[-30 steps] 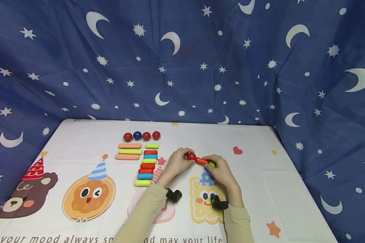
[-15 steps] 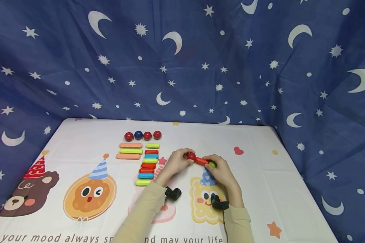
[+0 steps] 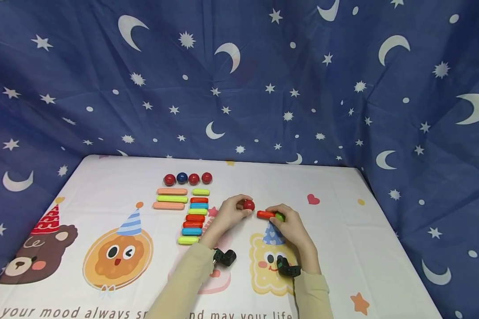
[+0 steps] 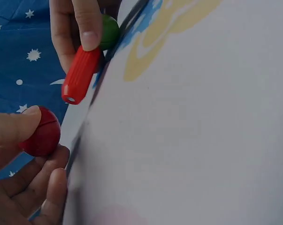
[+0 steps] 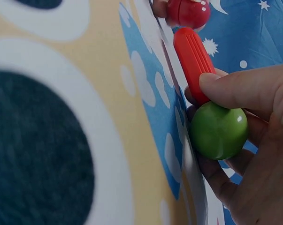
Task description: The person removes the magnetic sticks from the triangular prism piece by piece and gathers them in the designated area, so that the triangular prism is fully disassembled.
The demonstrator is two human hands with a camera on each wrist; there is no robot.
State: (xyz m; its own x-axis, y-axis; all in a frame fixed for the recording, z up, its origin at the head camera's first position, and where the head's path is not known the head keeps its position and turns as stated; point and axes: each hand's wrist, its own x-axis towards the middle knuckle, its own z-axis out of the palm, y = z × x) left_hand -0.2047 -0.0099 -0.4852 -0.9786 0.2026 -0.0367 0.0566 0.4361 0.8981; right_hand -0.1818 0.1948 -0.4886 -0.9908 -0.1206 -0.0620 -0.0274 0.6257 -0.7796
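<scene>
My left hand (image 3: 230, 213) pinches a dark red ball (image 4: 43, 133) between thumb and fingers, with a seam line across it. To its right, my right hand (image 3: 289, 222) grips a short red ribbed rod (image 5: 194, 63), thumb laid over it. A green ball (image 5: 219, 131) sits at the rod's near end, within the right hand's fingers. The rod's free end, with a small pale spot on its tip in the left wrist view, points toward the red ball. A small gap separates ball and rod in the head view.
Left of the hands lie short rods (image 3: 192, 224) in red, blue and yellow-green, stacked in a column. Longer rods (image 3: 169, 199) in peach and yellow-green lie beside them. Behind, red balls (image 3: 194, 179) and a blue ball (image 3: 182, 178) form a row on the printed white tablecloth (image 3: 335, 195).
The red ball, which met the rod's end before, now stands apart from it, slightly left in my left hand. The rod has tilted nearer to level in my right hand.
</scene>
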